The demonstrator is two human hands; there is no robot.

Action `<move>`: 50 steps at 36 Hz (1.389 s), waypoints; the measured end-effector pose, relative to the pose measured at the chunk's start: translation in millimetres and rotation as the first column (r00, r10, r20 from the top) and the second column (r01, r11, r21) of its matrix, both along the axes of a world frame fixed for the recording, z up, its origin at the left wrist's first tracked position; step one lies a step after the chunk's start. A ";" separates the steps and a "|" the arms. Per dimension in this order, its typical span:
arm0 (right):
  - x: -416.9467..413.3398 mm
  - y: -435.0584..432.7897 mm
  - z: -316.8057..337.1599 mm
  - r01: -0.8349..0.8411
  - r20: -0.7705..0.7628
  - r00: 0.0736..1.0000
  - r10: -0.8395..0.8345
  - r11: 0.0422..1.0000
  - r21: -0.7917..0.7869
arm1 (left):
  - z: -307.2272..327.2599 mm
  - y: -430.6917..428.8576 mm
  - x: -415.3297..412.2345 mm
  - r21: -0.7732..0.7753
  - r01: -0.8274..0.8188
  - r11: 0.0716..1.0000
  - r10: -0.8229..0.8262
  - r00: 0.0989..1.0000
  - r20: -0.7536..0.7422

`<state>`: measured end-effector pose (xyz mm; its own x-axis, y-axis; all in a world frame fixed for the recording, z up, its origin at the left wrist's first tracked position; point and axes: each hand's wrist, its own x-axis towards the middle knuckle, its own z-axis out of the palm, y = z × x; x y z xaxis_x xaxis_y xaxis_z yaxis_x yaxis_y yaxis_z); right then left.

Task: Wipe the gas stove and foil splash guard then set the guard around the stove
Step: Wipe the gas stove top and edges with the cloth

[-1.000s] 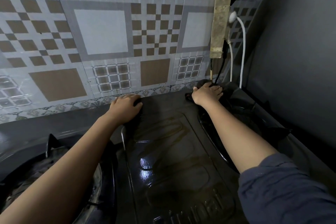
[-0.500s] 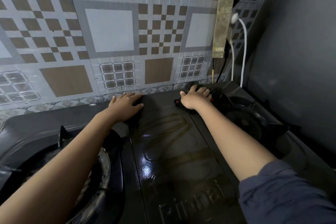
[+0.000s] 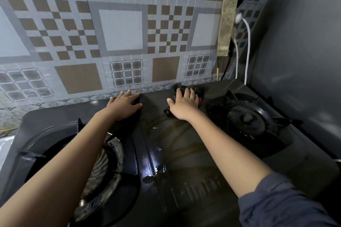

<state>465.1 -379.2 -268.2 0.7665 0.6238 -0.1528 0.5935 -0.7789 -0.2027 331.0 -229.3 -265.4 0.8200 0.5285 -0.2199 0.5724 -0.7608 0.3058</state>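
Black, wet stove top (image 3: 184, 145) — the right hand (image 3: 184, 106) presses a dark cloth (image 3: 198, 91) flat at its back edge, fingers spread, while the left hand (image 3: 125, 106) lies open, bracing. Long overlapping strokes forward would clear the brown streaks — the foil guard stands against the wall (image 3: 120, 29) behind

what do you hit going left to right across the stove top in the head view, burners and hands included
left burner → left hand, flat on the stove's back edge → right hand, pressing a dark cloth → right burner → white cable at the far right wall
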 end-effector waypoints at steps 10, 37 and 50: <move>-45.7 12.1 -4.3 -0.244 0.037 0.970 0.242 0.969 0.042 | 0.9 17.2 -38.6 0.000 -0.060 0.998 0.060 0.998 -0.011; -22.3 -41.3 1.7 -0.489 0.049 0.872 0.488 0.860 0.148 | -0.4 8.8 -44.7 0.014 -0.121 0.993 0.121 0.992 0.024; -34.0 -57.3 -13.4 0.015 0.122 0.992 -0.042 0.976 0.218 | 2.6 -10.3 -40.4 0.023 -0.040 0.999 0.039 0.997 0.074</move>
